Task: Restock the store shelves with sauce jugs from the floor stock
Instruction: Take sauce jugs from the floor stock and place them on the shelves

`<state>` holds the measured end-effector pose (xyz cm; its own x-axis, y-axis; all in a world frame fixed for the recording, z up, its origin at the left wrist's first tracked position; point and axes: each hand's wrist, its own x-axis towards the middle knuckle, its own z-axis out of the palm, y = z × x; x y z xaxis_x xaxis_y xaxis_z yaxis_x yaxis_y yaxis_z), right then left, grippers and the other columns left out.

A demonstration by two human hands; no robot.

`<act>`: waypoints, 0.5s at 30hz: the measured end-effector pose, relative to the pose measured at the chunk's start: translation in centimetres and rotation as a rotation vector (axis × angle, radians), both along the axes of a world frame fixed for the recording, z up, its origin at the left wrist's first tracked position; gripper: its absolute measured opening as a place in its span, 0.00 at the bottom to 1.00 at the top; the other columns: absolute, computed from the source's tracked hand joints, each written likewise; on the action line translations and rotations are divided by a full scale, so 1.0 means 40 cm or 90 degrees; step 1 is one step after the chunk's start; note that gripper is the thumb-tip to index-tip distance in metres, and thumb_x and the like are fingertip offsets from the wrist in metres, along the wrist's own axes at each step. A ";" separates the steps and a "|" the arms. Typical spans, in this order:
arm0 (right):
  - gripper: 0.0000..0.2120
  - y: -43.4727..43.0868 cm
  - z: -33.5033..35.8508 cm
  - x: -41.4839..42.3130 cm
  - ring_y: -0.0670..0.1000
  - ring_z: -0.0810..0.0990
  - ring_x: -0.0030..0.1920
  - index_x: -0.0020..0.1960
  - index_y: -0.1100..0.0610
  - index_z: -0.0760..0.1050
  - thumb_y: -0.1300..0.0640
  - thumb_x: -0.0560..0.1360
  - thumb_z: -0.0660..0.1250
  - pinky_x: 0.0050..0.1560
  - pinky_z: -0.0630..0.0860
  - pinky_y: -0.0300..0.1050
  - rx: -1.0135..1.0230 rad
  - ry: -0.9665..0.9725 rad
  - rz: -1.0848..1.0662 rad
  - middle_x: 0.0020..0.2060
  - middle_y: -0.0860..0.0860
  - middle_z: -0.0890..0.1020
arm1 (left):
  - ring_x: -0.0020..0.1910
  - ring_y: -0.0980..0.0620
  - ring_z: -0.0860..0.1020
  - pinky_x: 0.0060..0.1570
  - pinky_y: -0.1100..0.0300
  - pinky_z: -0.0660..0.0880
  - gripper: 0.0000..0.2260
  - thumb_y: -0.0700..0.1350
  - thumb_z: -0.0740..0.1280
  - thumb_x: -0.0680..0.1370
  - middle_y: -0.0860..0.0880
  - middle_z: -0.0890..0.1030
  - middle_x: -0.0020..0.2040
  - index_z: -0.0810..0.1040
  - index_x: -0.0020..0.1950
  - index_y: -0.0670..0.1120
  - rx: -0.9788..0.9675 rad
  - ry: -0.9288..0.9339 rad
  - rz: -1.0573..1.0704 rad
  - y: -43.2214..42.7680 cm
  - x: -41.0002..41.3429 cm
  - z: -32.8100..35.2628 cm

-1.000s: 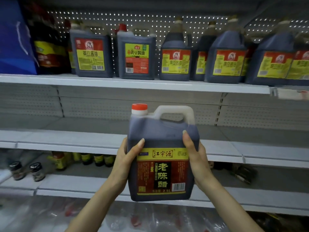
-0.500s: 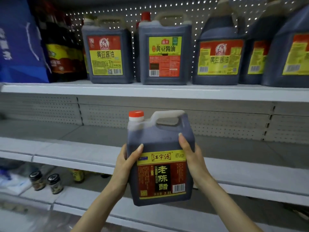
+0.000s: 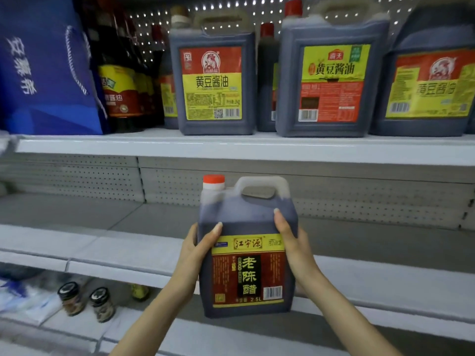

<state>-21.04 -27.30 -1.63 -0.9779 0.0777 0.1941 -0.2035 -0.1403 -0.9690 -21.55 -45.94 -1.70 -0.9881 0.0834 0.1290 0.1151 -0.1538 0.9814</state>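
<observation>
Both my hands are on one dark sauce jug (image 3: 248, 273) - upright, label facing me, orange cap (image 3: 213, 181) at top left, white handle (image 3: 262, 185) at top right. My left hand (image 3: 192, 255) clamps the jug's left side, thumb lying flat across the front corner just above the label. My right hand (image 3: 295, 249) clamps the right side the same way, thumb pointing up along the front edge. The other fingers (image 3: 295, 231) wrap round the sides toward the back and are mostly hidden, so I cannot tell how far apart they are spread. The jug sits between my palms, squeezed from both sides, off any surface - held in the air in front of the bare middle shelf (image 3: 102, 242), near its front lip.

Upper shelf (image 3: 154, 146) above carries a row of similar dark jugs (image 3: 213, 86) with yellow-and-red labels, tall bottles (image 3: 120, 91) left of them, and a blue bag (image 3: 43, 68) at far left. Lower shelf at bottom left: two small dark-lidded jars (image 3: 70, 298) side by side.
</observation>
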 end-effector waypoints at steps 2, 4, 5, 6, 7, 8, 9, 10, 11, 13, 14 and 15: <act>0.30 -0.050 0.001 -0.016 0.53 0.85 0.42 0.63 0.56 0.71 0.36 0.71 0.65 0.39 0.78 0.40 -0.002 -0.001 -0.018 0.42 0.53 0.85 | 0.49 0.45 0.83 0.51 0.49 0.78 0.36 0.63 0.72 0.58 0.45 0.84 0.51 0.73 0.61 0.47 -0.014 0.004 -0.027 -0.050 -0.031 0.005; 0.30 -0.105 0.006 -0.029 0.52 0.85 0.42 0.63 0.56 0.71 0.36 0.71 0.65 0.38 0.78 0.39 -0.007 0.005 -0.043 0.42 0.53 0.85 | 0.50 0.45 0.83 0.52 0.49 0.78 0.36 0.63 0.72 0.58 0.45 0.84 0.51 0.73 0.61 0.47 -0.020 0.011 -0.061 -0.106 -0.064 0.014; 0.29 -0.131 0.007 -0.033 0.51 0.85 0.41 0.63 0.55 0.71 0.36 0.71 0.65 0.37 0.78 0.38 -0.010 0.010 -0.057 0.42 0.52 0.85 | 0.50 0.45 0.83 0.51 0.50 0.78 0.35 0.63 0.72 0.59 0.44 0.84 0.51 0.73 0.61 0.47 -0.024 0.013 -0.077 -0.132 -0.080 0.019; 0.28 -0.152 0.007 -0.035 0.51 0.85 0.40 0.63 0.54 0.71 0.37 0.71 0.65 0.36 0.78 0.38 -0.011 0.015 -0.068 0.41 0.52 0.85 | 0.50 0.45 0.83 0.50 0.51 0.78 0.35 0.62 0.72 0.59 0.44 0.84 0.51 0.73 0.61 0.47 -0.028 0.013 -0.091 -0.152 -0.096 0.022; 0.26 -0.175 0.004 -0.039 0.50 0.85 0.39 0.62 0.54 0.71 0.38 0.70 0.63 0.36 0.77 0.37 -0.015 0.016 -0.081 0.40 0.51 0.85 | 0.50 0.45 0.83 0.50 0.51 0.78 0.35 0.62 0.72 0.59 0.44 0.84 0.51 0.73 0.61 0.47 -0.031 0.012 -0.109 -0.174 -0.111 0.023; 0.25 -0.194 0.001 -0.042 0.49 0.85 0.38 0.61 0.53 0.72 0.40 0.69 0.62 0.35 0.78 0.37 -0.021 0.016 -0.093 0.39 0.51 0.85 | 0.50 0.45 0.83 0.50 0.51 0.78 0.35 0.62 0.72 0.59 0.44 0.84 0.51 0.73 0.62 0.47 -0.032 0.011 -0.125 -0.192 -0.124 0.024; 0.24 -0.214 0.000 -0.042 0.49 0.85 0.38 0.60 0.52 0.72 0.40 0.69 0.62 0.35 0.78 0.38 -0.025 0.014 -0.106 0.39 0.51 0.85 | 0.50 0.45 0.83 0.51 0.50 0.78 0.35 0.62 0.72 0.59 0.44 0.84 0.51 0.73 0.62 0.47 -0.035 0.007 -0.140 -0.210 -0.137 0.022; 0.24 -0.231 -0.002 -0.043 0.50 0.85 0.39 0.59 0.51 0.72 0.40 0.68 0.62 0.36 0.79 0.38 -0.028 0.012 -0.118 0.39 0.51 0.85 | 0.50 0.45 0.83 0.51 0.50 0.78 0.34 0.62 0.72 0.60 0.44 0.84 0.51 0.73 0.62 0.48 -0.037 0.002 -0.154 -0.224 -0.146 0.019; 0.23 -0.244 -0.003 -0.043 0.50 0.85 0.39 0.59 0.51 0.72 0.40 0.68 0.62 0.36 0.79 0.39 -0.030 0.012 -0.126 0.39 0.51 0.85 | 0.50 0.45 0.83 0.51 0.50 0.78 0.34 0.62 0.72 0.61 0.45 0.84 0.51 0.73 0.62 0.48 -0.039 -0.001 -0.164 -0.234 -0.154 0.016; 0.23 -0.268 -0.011 -0.050 0.50 0.85 0.39 0.58 0.50 0.72 0.40 0.68 0.62 0.37 0.79 0.38 -0.030 0.005 -0.144 0.39 0.51 0.85 | 0.50 0.46 0.83 0.51 0.51 0.78 0.31 0.60 0.72 0.64 0.45 0.84 0.51 0.72 0.62 0.48 -0.035 -0.010 -0.187 -0.255 -0.171 0.004; 0.23 -0.276 -0.015 -0.056 0.49 0.85 0.39 0.58 0.50 0.72 0.39 0.68 0.61 0.37 0.79 0.38 -0.024 -0.001 -0.154 0.39 0.50 0.85 | 0.50 0.46 0.83 0.51 0.51 0.78 0.31 0.60 0.72 0.64 0.45 0.84 0.51 0.72 0.63 0.48 -0.030 -0.017 -0.194 -0.264 -0.180 -0.004; 0.23 -0.284 -0.017 -0.061 0.49 0.85 0.39 0.57 0.49 0.72 0.39 0.67 0.62 0.37 0.78 0.38 -0.020 -0.008 -0.162 0.39 0.50 0.85 | 0.50 0.46 0.83 0.51 0.51 0.78 0.33 0.61 0.72 0.63 0.45 0.84 0.51 0.72 0.63 0.48 -0.026 -0.021 -0.198 -0.271 -0.189 -0.011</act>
<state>-23.47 -38.67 -2.31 -0.9284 0.3274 0.1758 -0.2241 -0.1159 -0.9676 -29.10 -56.76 -2.15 -0.9180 0.3866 0.0880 0.0373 -0.1368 0.9899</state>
